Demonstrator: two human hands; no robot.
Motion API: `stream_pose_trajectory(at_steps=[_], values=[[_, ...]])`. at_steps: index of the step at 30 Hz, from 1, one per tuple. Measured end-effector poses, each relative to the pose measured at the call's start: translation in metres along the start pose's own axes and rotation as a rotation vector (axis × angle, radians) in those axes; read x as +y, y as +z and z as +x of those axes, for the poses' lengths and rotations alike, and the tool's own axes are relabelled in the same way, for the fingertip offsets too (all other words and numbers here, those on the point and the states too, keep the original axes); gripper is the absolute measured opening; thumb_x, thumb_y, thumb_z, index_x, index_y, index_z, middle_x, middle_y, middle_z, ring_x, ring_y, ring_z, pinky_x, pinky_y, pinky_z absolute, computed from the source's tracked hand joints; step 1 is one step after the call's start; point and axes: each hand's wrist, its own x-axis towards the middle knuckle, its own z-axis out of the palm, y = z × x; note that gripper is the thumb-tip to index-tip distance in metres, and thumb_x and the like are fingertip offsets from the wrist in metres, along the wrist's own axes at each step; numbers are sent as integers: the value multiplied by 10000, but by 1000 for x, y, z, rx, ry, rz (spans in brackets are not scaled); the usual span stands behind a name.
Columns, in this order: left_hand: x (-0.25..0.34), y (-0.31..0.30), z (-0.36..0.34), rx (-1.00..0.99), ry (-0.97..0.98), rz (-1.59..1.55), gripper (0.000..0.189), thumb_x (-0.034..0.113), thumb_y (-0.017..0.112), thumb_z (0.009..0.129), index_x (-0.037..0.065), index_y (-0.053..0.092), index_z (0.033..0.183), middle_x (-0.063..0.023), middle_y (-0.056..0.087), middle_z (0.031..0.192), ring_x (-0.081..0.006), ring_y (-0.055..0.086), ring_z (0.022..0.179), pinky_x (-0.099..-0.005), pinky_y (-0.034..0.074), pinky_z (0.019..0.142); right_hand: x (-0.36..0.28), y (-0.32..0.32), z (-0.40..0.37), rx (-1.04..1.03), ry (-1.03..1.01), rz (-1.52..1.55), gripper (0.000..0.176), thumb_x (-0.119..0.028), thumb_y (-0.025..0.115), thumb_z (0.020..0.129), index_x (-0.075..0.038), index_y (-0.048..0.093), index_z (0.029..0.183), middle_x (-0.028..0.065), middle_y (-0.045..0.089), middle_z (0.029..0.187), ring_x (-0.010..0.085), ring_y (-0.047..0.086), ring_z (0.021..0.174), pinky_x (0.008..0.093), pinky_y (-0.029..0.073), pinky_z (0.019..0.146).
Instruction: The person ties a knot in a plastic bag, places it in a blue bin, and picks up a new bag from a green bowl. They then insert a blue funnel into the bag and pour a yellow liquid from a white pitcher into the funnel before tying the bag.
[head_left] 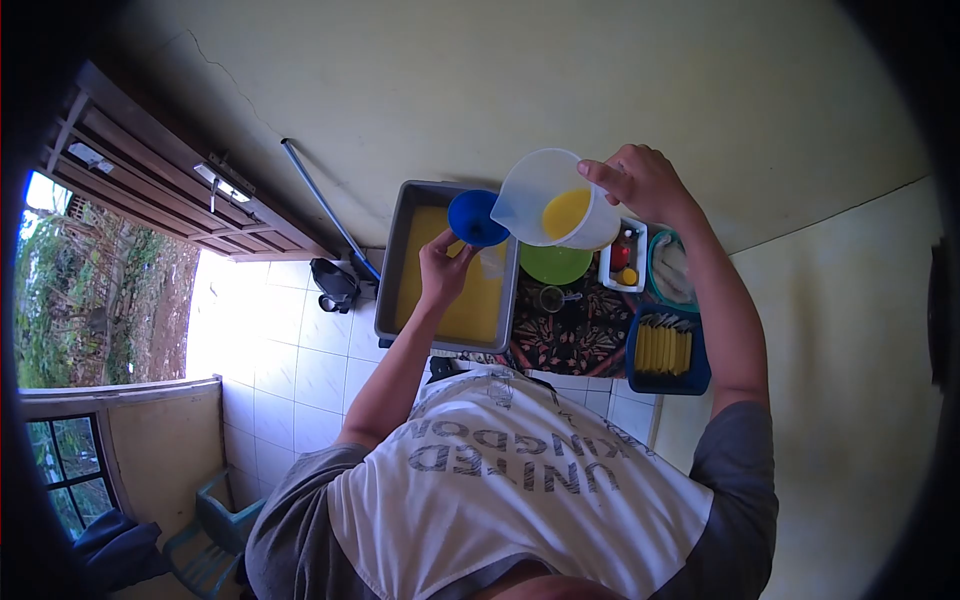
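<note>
My left hand (445, 265) is closed round the lower side of a blue funnel (478, 217), above a grey tray (384, 290) of yellow liquid (430, 290). Whatever lies under the funnel is hidden. My right hand (640, 180) grips the handle side of a clear plastic jug (530, 185), tilted to the left with yellow liquid in its lower part. The jug's spout is close to the funnel's right rim. No stream of liquid can be made out between them.
Right of the tray are a green plate (557, 264), a glass cup (551, 298), a white box (606, 270) of small items, a teal-rimmed bowl (655, 285) and a dark blue basket (667, 384) of yellow-filled sticks. A pole (325, 205) leans left.
</note>
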Motion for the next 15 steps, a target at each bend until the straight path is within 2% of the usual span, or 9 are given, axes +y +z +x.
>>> stream_pose_trajectory(at_steps=[11,15], values=[[-3,-1,5,81,36,7,216,54,685,764,-3,654,971,-82,694,885,-111,626,856,-254,462,766,-26,-5,37,-63,-102,-202,776,-766,358,769,-76,491,441,32,481,427,183,519,432,324,427,462],[-4,-7,3,110,18,22,218,39,679,764,-6,653,976,-81,693,896,-110,624,861,-251,458,779,-44,-5,43,-43,-144,-295,775,-771,374,762,-81,439,414,25,418,389,177,484,403,321,408,452]])
